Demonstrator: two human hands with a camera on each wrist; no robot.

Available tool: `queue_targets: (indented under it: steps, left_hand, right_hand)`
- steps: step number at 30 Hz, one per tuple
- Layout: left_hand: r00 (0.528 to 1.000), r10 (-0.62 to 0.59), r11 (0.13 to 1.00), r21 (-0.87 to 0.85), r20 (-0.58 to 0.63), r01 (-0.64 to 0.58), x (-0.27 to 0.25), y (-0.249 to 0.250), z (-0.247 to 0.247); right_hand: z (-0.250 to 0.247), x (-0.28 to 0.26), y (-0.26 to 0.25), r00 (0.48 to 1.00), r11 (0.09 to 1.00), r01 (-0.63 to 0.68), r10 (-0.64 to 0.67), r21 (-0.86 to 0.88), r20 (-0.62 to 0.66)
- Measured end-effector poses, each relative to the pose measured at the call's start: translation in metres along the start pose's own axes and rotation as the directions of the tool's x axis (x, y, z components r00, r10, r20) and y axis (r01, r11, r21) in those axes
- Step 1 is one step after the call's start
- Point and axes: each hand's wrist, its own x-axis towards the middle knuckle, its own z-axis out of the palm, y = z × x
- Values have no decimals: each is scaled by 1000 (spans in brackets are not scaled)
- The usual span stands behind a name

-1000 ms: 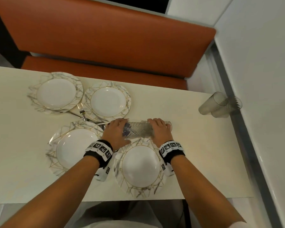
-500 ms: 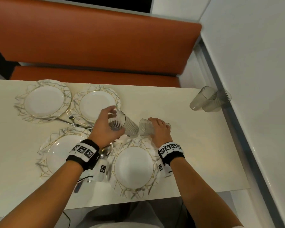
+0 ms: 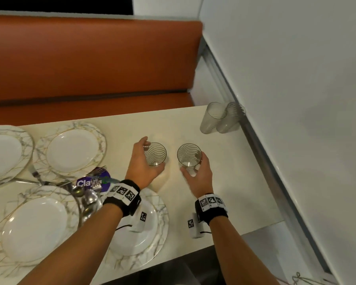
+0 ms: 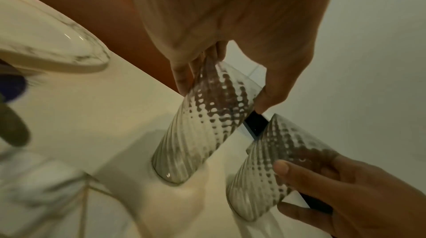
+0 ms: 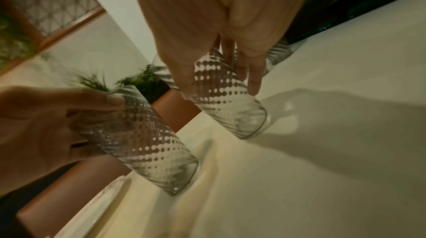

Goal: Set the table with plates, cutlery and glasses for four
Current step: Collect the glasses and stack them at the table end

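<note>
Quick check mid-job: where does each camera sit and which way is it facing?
Head: on the head, looking down at the table; both forearms and hands show.
Left wrist: under the left hand, looking along it at the left glass.
Right wrist: under the right hand, looking along it at the right glass.
All three share both glasses.

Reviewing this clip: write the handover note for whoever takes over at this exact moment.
Left hand grips one ribbed clear glass; right hand grips a second ribbed clear glass. Both glasses are upright, at or just above the cream table, beyond the near-right plate.
Two more clear glasses stand together at the far right corner.
Four marble-rimmed white plates are clustered at the left. Forks and spoons lie piled between them, over a purple label.
Done: plates out, two glasses separated.
Left: spread the plates, place all four glasses, distribute the cutlery.
</note>
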Motion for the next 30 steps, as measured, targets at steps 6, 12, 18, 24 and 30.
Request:
queue_targets:
  steps: [6,12,18,24,30]
  left_hand:
    - [999,30,1000,2,42,-30,15,19,61]
    - [999,-53,999,9,7,53,23,37,111]
    - [994,-99,995,-24,35,100,47,59,162]
    - [993,-98,994,53,68,95,73,74,194]
    - [991,-110,987,122,76,101,83,82,212]
  right_hand:
    - [-37,8,24,995,993,-35,44,110,-89]
    - [-72,33,45,986,991,-45,65,127,-154]
    - [-105,73,61,977,987,-90,114,132,-182]
    - [-129,110,66,977,992,-109,119,62,-175]
    - [-142,131,72,981,992,-121,124,29,-150]
